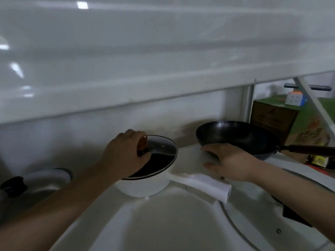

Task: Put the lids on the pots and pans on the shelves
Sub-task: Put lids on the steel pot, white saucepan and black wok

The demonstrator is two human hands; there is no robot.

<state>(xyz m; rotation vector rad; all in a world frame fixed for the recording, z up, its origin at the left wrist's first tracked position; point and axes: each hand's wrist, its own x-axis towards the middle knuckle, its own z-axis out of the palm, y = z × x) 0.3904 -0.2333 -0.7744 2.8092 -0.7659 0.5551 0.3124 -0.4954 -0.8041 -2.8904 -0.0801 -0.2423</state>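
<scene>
A white saucepan [145,187] with a long white handle stands on the white shelf [163,223]. A glass lid [159,153] with a brown knob is tilted over its rim, its far edge raised. My left hand [125,154] grips the knob. My right hand [230,160] lies flat and open on the shelf surface between the saucepan and a black wok [235,136], touching the wok's near side. The wok has no lid and its dark handle points right.
A pot with a metal lid and black knob [12,185] sits at the left edge. A large glass lid [272,223] lies at the lower right. Behind the wok stand a green carton [272,116] and a puzzle cube [294,98]. An upper shelf [145,69] hangs low overhead.
</scene>
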